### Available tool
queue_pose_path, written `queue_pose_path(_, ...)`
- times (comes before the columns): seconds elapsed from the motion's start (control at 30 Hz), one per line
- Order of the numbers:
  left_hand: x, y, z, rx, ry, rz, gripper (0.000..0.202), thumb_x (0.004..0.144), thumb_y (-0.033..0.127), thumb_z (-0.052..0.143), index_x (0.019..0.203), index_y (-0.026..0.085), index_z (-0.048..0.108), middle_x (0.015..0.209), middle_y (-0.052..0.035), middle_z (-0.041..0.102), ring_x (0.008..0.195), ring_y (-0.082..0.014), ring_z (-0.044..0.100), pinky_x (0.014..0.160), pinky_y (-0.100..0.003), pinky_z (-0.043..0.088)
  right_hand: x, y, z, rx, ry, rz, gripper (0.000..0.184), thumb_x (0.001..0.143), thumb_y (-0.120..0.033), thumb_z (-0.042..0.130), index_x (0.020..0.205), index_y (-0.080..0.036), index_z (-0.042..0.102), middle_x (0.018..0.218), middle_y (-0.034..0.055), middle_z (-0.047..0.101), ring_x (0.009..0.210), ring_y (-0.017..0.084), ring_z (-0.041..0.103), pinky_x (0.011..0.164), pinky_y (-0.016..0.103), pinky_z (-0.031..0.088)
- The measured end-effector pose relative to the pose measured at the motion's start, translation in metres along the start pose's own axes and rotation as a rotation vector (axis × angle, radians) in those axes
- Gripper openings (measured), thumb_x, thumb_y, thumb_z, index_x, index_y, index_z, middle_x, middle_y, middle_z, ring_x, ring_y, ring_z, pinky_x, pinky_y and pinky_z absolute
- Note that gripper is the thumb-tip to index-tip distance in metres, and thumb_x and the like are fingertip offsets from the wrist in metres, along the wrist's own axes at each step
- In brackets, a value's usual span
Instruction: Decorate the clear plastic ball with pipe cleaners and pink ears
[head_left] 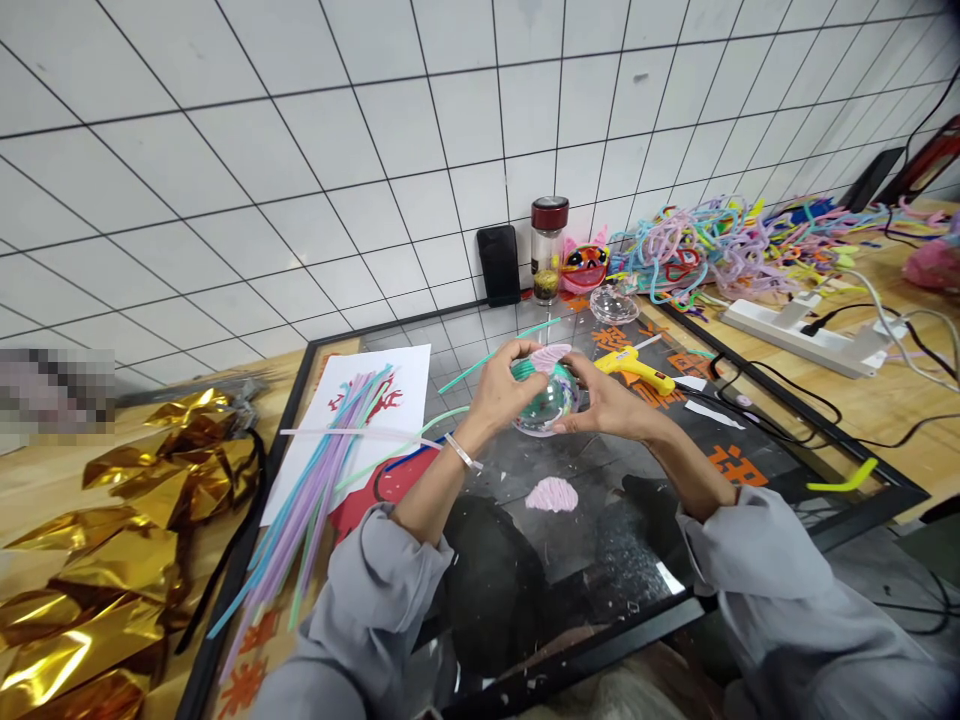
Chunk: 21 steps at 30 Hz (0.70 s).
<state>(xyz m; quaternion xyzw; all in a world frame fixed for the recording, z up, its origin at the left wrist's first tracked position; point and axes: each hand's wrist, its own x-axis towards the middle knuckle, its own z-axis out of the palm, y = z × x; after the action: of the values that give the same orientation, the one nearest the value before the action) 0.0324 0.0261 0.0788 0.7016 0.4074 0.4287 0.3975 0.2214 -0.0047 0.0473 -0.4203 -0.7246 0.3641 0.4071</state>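
Observation:
Both my hands hold a clear plastic ball (545, 400) above a black glass sheet (570, 540). My left hand (504, 385) wraps its fingers over the ball's left side and top. My right hand (600, 400) cups the right side. A pink coiled pipe-cleaner piece (550, 356) sits on top of the ball, with a green pipe cleaner wound near it. A second pink coiled piece (552, 494) lies on the glass below my hands.
A bundle of pastel pipe cleaners (315, 490) lies on white paper at left, beside gold foil (112, 560). A yellow glue gun (634, 368), a power strip (802, 330), a jar (548, 248), a phone (499, 264) and a heap of pipe cleaners (720, 245) stand behind.

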Motion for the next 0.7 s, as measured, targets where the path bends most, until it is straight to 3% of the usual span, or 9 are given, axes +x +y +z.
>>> queue_pose_path(0.17,0.001,-0.003,0.0,-0.001,0.011,0.017,0.031,0.068,0.012,0.063,0.099,0.016,0.067,0.105,-0.0058,0.072,0.1,-0.0203,0.065,0.094,-0.033,0.049,0.001,0.01,0.007,-0.029,0.028,-0.001,0.1,0.058,-0.035,0.091,0.145,-0.022,0.044,0.142,0.0142,0.051,0.134,0.034,0.049,0.115,0.051,0.036)
queue_pose_path(0.7,0.001,-0.003,-0.001,-0.07,-0.005,0.012,0.031,0.069,0.011,0.06,0.099,0.015,0.067,0.105,-0.0068,0.074,0.099,-0.0202,0.067,0.094,-0.032,0.049,0.002,-0.001,0.008,0.118,0.021,0.106,0.098,0.058,-0.036,0.092,0.144,-0.02,0.048,0.148,0.0152,0.049,0.135,0.032,0.049,0.116,0.049,0.036)
